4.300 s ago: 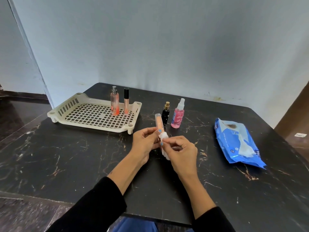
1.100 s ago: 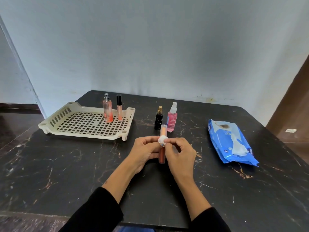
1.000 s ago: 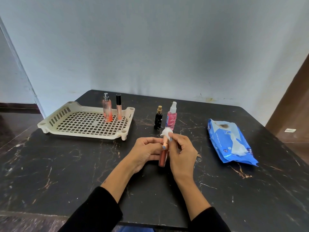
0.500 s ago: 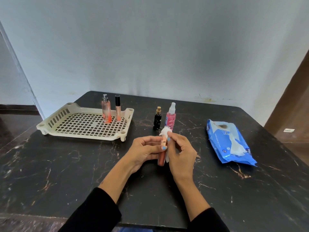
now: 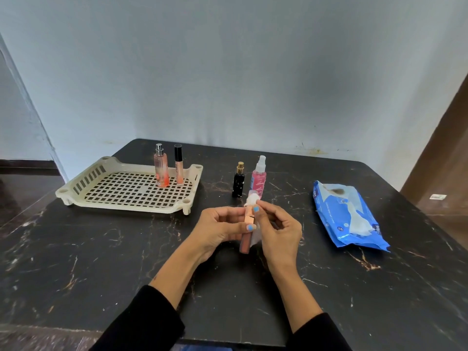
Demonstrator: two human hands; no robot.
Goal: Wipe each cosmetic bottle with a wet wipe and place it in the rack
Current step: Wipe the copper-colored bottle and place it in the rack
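Note:
My left hand [image 5: 219, 229] grips a slim rose-gold lip gloss tube [image 5: 247, 233] upright above the black marble table [image 5: 101, 262]. My right hand [image 5: 278, 231] pinches a white wet wipe [image 5: 252, 199] against the tube's top, and the wipe trails down behind the tube. A cream plastic rack [image 5: 129, 186] sits at the left, holding an orange perfume bottle [image 5: 161, 168] and a black-capped gloss tube [image 5: 178, 165]. A small black bottle [image 5: 238, 183] and a pink spray bottle [image 5: 259, 177] stand on the table just beyond my hands.
A blue wet wipe pack [image 5: 348, 216] lies at the right with a wipe sticking out of its opening. A pale wall stands behind the table. The table's front edge runs just below my forearms.
The wipe moved from the tube's middle up to its top end. My hands stayed in nearly the same spot over the table, with the tube still upright.

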